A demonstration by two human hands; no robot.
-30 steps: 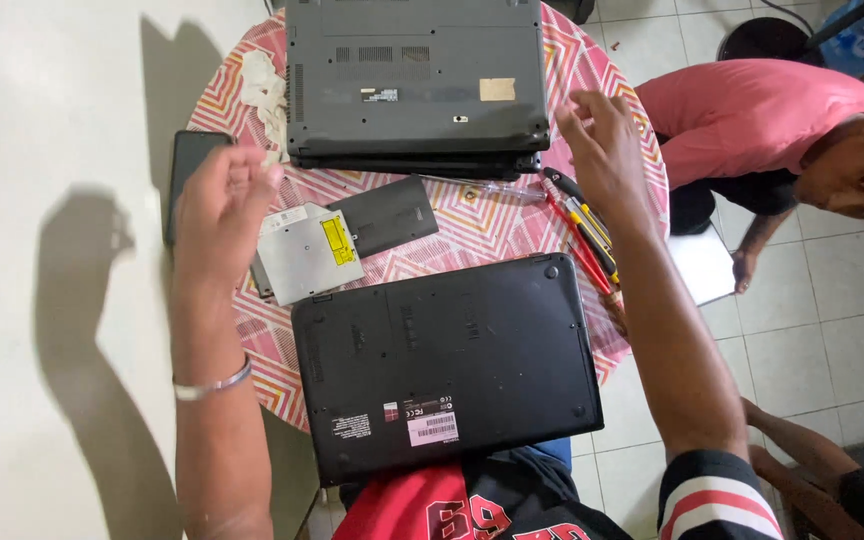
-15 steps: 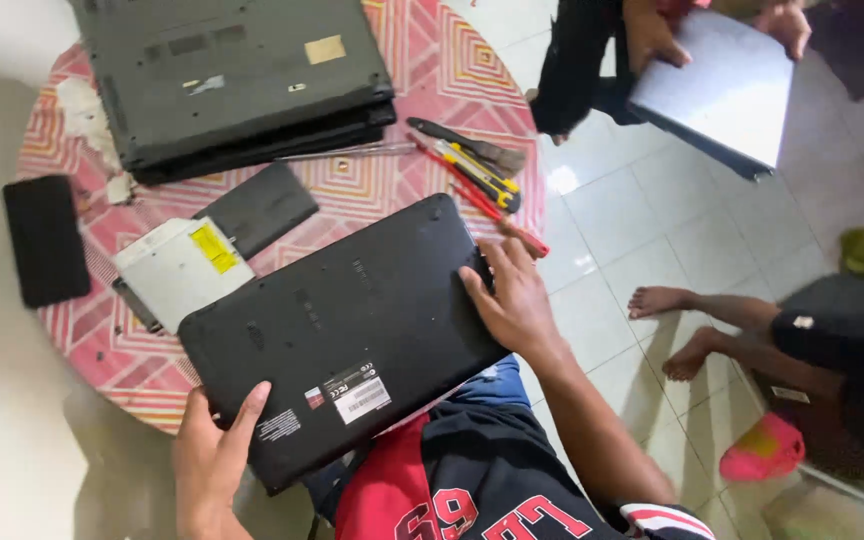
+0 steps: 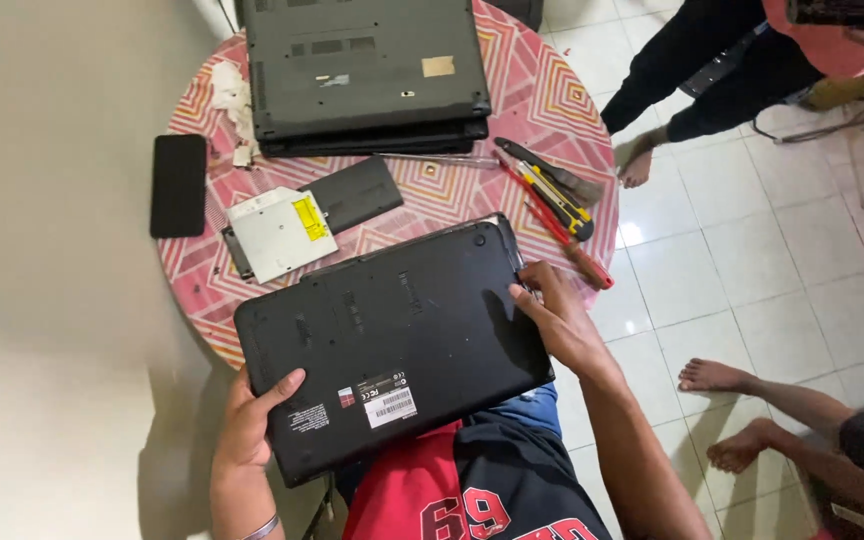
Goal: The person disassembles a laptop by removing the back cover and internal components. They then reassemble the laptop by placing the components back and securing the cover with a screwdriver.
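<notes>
- Two hands hold one black laptop, turned underside up, its far half lying on the round patterned surface and its near edge over the person's lap, seemingly so the base panel faces the eyes.
- The left hand clasps the near left corner: the thumb lies on the underside, and the other fingers are wrapped beneath, out of sight, steadying the weight.
- The right hand grips the right edge, its fingers bunched together and curled at the seam near the far right corner, touching the casing; whether they pinch anything small I cannot tell.
- Just beyond the laptop lie a silver optical drive and a dark cover panel, both apart from the hands.
- To the right of these, near the right hand, lie a utility knife and a red-handled screwdriver.
- Farther off rests a grey laptop stack, also underside up, and a black phone at the left rim.
- Other people's legs and bare feet show on the tiled floor.
</notes>
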